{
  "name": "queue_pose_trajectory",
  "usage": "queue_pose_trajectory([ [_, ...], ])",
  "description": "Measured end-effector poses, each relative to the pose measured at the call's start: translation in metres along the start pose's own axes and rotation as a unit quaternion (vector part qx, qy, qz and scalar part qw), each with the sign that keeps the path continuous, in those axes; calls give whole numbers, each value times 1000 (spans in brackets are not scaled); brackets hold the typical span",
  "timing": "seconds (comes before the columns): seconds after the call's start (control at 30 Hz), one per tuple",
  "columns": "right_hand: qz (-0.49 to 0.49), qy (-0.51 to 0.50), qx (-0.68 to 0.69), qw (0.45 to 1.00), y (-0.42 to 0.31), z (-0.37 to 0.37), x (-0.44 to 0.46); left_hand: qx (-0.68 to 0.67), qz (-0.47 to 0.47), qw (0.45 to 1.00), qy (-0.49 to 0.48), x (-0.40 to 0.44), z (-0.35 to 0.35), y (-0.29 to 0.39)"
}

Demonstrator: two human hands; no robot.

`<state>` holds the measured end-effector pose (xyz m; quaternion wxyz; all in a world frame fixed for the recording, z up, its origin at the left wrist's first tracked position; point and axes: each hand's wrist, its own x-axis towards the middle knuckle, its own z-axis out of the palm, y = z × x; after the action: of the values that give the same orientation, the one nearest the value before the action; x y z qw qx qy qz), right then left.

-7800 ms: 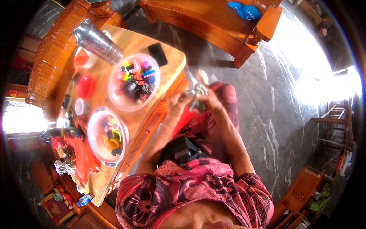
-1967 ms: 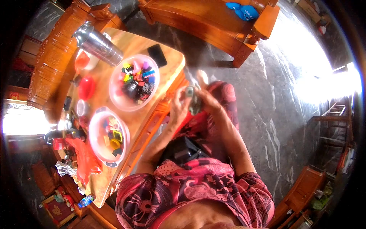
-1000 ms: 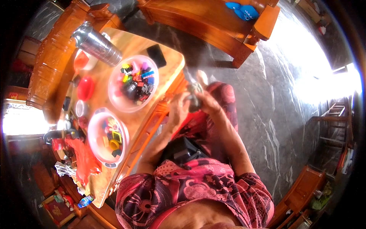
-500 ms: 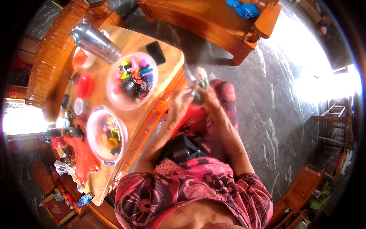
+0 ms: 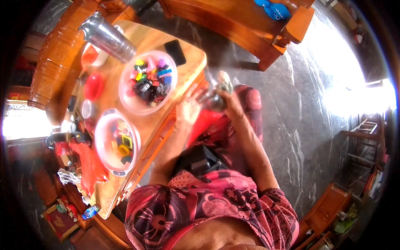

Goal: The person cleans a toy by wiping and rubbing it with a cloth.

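Note:
My left hand is beside the table's front edge, palm up with its fingers spread and nothing in it. Just to its right, above my lap, my right hand grips a grey-green item that looks like cloth. Below and left of that item is a dark, rounded, shiny object, too blurred to name. Left of my hands a pink basin holds many coloured and black toy pieces. A second, white basin nearer me holds several yellow and dark toy pieces.
On the wooden table are a black phone-like slab, a metal flask, a red dish and a red bag. A wooden bench with a blue toy stands beyond. A ladder-like rack is far right.
My left hand has come away from the grey-green item, moved left and opened. My right hand still grips it and has shifted slightly right. The view has tilted a little, so the table sits higher.

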<state>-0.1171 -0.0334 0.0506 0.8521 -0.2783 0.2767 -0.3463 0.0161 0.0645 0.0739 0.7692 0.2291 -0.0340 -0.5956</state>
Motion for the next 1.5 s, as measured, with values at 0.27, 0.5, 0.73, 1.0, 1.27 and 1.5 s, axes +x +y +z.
queue_pose_trajectory([
  [0.27, 22, -19, 12, 1000, -4, 2, -6, -26, -9, 1000, -14, -3, 3, 1],
  [0.5, -7, -11, 7, 1000, -5, 5, -7, 1, -3, 998, -63, 2, -11, 1],
  [0.73, 8, -2, -23, 1000, -10, 8, -10, -12, -18, 998, -54, 1, -11, 3],
  [1.0, 6, -4, -13, 1000, -5, 4, -6, -20, -17, 998, -50, 1, -16, 5],
  [1.27, 28, 0, -52, 998, -9, 7, -13, -11, 8, 999, -30, 2, -23, 2],
  [1.5, -32, 54, -113, 992, -4, 8, -15, 557, 127, 819, -51, -11, 10, -12],
])
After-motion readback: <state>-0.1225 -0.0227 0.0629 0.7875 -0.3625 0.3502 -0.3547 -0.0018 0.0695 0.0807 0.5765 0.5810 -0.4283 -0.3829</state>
